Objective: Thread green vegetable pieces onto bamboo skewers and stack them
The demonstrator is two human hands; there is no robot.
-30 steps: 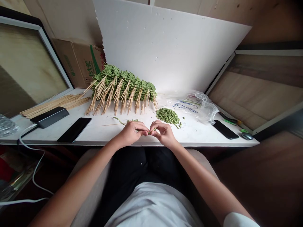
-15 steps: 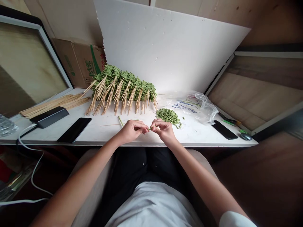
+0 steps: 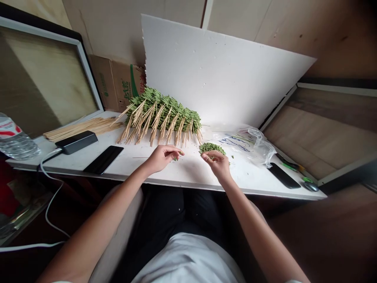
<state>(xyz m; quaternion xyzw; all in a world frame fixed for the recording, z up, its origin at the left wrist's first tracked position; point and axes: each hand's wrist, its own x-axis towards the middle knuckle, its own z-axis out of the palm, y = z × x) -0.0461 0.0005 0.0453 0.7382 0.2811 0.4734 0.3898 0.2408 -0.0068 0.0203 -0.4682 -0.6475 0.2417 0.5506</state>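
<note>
My left hand [image 3: 165,158] is closed over the white table, with a small green bean piece [image 3: 176,158] showing at its fingertips. A thin stick [image 3: 140,157] shows just left of that hand; whether the hand holds it I cannot tell. My right hand [image 3: 218,163] is at the near edge of a heap of cut green bean pieces [image 3: 209,147]. Its fingers are curved, thumb a little apart, and no piece is visible in them. Behind the hands rises a large stack of bean pieces on skewers [image 3: 165,108], bare stick ends toward me.
Bare bamboo sticks [image 3: 79,129] lie at left, near a black box with a cable [image 3: 76,142], a black phone [image 3: 103,159] and a water bottle [image 3: 17,139]. A plastic bag [image 3: 259,145], another dark phone [image 3: 283,175] and a mouse [image 3: 310,184] are at right. A white board [image 3: 224,74] stands behind.
My hands were together at a small green piece; now they are apart. The right has moved right to the heap, the left slightly left. The camera view has shifted.
</note>
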